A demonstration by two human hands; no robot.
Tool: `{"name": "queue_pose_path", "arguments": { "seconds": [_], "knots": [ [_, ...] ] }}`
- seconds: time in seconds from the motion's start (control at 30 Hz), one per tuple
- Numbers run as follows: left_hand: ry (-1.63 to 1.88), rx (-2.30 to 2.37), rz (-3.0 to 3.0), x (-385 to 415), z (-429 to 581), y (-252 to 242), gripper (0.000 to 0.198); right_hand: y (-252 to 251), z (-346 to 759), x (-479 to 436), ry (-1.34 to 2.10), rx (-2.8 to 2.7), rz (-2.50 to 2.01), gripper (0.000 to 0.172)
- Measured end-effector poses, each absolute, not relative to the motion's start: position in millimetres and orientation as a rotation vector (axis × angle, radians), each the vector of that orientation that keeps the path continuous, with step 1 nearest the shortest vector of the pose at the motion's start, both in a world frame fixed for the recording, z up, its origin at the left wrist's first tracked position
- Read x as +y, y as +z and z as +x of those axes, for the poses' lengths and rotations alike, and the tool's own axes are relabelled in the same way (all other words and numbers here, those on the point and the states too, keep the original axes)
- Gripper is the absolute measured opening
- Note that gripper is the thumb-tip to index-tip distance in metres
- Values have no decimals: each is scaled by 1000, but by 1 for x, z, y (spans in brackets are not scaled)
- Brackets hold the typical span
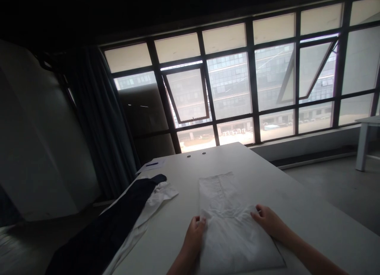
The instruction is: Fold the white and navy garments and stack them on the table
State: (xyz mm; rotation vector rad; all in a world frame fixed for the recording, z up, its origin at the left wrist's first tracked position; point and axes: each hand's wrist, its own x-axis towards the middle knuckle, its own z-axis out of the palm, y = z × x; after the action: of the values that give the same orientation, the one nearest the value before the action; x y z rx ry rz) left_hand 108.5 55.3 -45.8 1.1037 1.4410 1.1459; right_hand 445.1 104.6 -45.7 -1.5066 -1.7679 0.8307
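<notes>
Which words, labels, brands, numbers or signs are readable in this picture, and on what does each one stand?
No text can be read anywhere in this view.
The sheet of paper under the blue pen is too small and dim to show whether it bears writing.
The folded white garment shows no readable label.
The building outside the window shows no readable sign.

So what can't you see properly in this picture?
In the head view:
Dark cloth: its lower end is cut off by the bottom edge.
White cloth beside it: partly hidden by the dark cloth.
Paper: any writing is too small.
Left hand, right hand: arms cut off by the bottom edge.
</notes>
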Motion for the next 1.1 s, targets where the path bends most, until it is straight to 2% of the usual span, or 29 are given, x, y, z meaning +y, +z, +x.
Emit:
{"name": "queue_pose_path", "arguments": {
  "seconds": [0.1,0.27,0.5,0.67,0.87,0.93,1.1],
  "knots": [
    [1162,1624,1169,59,105,-44,79,-49,438,101,547,-1800,-1629,42],
    [1108,1800,1330,69,99,-34,68,-43,426,98,465,-1745,-1633,38],
    [959,1943,1703,74,109,-26,26,-51,426,103,412,-1806,-1688,31],
    [858,2105,1866,65,116,-28,23,-61,431,111,298,-1896,-1656,21],
    [771,2148,1907,66,112,-28,19,-63,436,119,448,-1817,-1454,28],
    [755,2154,1900,67,111,-27,18,-63,436,119,386,-1809,-1468,30],
    [712,2186,1930,67,113,-26,13,-65,440,116,62,-1877,-1751,21]
  ]
}}
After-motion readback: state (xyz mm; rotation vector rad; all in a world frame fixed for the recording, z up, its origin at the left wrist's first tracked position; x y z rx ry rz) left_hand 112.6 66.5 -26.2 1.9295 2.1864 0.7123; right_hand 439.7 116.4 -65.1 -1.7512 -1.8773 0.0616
